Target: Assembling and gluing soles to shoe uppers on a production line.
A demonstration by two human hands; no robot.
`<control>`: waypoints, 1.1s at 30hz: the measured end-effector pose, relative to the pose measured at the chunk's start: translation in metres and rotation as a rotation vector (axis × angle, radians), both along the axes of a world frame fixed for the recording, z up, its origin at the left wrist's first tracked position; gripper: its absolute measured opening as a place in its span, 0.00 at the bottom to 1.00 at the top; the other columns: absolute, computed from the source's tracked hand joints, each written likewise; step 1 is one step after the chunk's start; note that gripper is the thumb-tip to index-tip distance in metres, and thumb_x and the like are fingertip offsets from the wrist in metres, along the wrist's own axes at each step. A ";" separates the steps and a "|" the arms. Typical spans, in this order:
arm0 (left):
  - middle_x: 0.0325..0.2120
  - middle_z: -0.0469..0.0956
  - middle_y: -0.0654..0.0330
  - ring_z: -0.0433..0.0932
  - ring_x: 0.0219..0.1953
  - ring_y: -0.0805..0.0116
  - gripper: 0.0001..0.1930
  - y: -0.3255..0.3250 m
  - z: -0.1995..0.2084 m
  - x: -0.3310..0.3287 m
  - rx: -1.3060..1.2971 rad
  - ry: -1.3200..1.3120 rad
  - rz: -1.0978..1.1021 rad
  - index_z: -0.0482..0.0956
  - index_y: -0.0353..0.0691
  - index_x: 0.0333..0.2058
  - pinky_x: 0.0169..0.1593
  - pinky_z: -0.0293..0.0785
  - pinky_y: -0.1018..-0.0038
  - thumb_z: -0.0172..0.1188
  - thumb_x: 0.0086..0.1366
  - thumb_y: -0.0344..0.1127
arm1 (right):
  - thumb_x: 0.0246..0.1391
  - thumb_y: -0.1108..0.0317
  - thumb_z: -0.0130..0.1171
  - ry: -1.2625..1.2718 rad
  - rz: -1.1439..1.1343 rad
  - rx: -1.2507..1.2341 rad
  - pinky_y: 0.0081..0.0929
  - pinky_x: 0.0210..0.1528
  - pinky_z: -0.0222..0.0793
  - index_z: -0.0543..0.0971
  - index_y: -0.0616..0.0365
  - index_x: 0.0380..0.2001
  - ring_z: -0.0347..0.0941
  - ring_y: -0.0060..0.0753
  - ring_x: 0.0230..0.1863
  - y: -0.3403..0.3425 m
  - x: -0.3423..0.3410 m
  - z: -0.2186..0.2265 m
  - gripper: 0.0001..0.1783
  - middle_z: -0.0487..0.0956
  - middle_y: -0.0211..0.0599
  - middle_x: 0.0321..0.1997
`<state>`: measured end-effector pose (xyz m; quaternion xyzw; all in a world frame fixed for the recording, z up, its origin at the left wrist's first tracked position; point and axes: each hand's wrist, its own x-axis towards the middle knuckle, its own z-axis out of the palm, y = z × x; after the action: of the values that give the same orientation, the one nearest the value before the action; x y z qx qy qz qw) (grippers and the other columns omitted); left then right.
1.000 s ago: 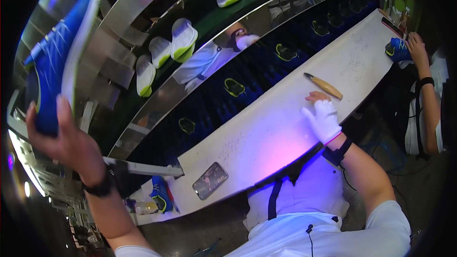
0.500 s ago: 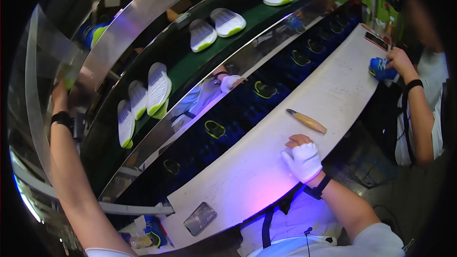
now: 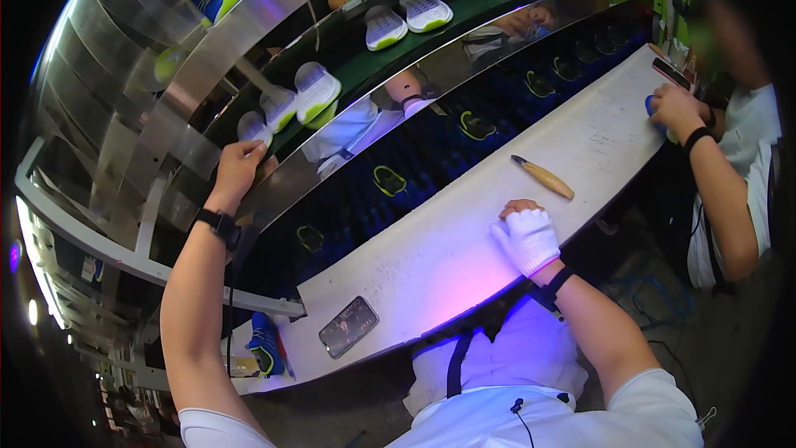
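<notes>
My bare left hand (image 3: 238,169) has its fingers and thumb on the near edge of a white and yellow-green shoe sole (image 3: 254,128) on the green conveyor belt (image 3: 352,70). Beside it lie two more soles, one being the larger sole (image 3: 317,91). On the white table my right hand (image 3: 531,241), in a white glove with bare fingertips, rests with nothing in it, thumb apart and fingers slightly bent. A tool with a wooden handle and dark tip (image 3: 543,177) lies just beyond it.
Below the belt, a dark lower channel (image 3: 431,145) carries blue shoe uppers with yellow-green rims. A phone (image 3: 348,326) lies on the table (image 3: 414,274), near a blue shoe (image 3: 264,344). A metal frame bar (image 3: 99,249) runs at left. At right, a co-worker's hands (image 3: 678,112) hold something blue.
My left hand has come from the far left, behind the clear strips, back to the sole on the belt. My right hand stays on the table. The co-worker's hands have come together.
</notes>
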<state>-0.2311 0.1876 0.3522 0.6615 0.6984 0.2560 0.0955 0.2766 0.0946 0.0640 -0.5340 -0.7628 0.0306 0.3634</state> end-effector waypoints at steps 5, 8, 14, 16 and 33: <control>0.44 0.88 0.44 0.86 0.49 0.53 0.19 0.033 -0.007 0.078 0.178 0.145 -0.316 0.88 0.31 0.48 0.56 0.77 0.63 0.64 0.71 0.43 | 0.55 0.62 0.66 -0.183 -0.017 -0.030 0.48 0.50 0.76 0.83 0.59 0.31 0.80 0.51 0.46 -0.006 0.017 0.006 0.11 0.81 0.49 0.39; 0.47 0.87 0.47 0.84 0.55 0.52 0.18 0.006 -0.007 0.065 0.191 0.116 -0.455 0.85 0.31 0.53 0.62 0.75 0.62 0.63 0.71 0.37 | 0.50 0.68 0.57 -0.277 -0.053 0.078 0.50 0.39 0.78 0.82 0.62 0.29 0.81 0.54 0.33 -0.002 0.009 -0.020 0.09 0.81 0.55 0.30; 0.47 0.87 0.46 0.84 0.52 0.50 0.11 -0.125 -0.024 0.126 0.732 0.662 -0.390 0.86 0.31 0.49 0.60 0.77 0.55 0.62 0.76 0.32 | 0.70 0.56 0.56 0.468 -0.032 0.100 0.43 0.62 0.76 0.58 0.61 0.78 0.80 0.55 0.60 -0.014 0.008 0.002 0.40 0.79 0.53 0.64; 0.49 0.87 0.46 0.83 0.56 0.42 0.09 -0.167 -0.060 0.138 0.798 0.351 -0.438 0.86 0.30 0.48 0.66 0.74 0.49 0.64 0.75 0.30 | 0.68 0.55 0.60 0.852 -0.067 0.228 0.41 0.58 0.77 0.59 0.59 0.77 0.81 0.50 0.56 -0.018 0.045 0.096 0.41 0.78 0.51 0.63; 0.59 0.81 0.46 0.78 0.63 0.53 0.25 -0.048 -0.279 0.009 0.256 -0.178 0.040 0.76 0.29 0.64 0.69 0.71 0.62 0.64 0.72 0.33 | 0.62 0.56 0.59 -0.122 0.251 -0.157 0.44 0.59 0.77 0.84 0.58 0.54 0.82 0.48 0.53 -0.024 -0.005 0.021 0.23 0.85 0.45 0.49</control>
<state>-0.2216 0.1399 0.0736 0.6289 0.6618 0.4025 0.0669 0.2718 0.0702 0.0849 -0.4622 -0.8395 0.1029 0.2667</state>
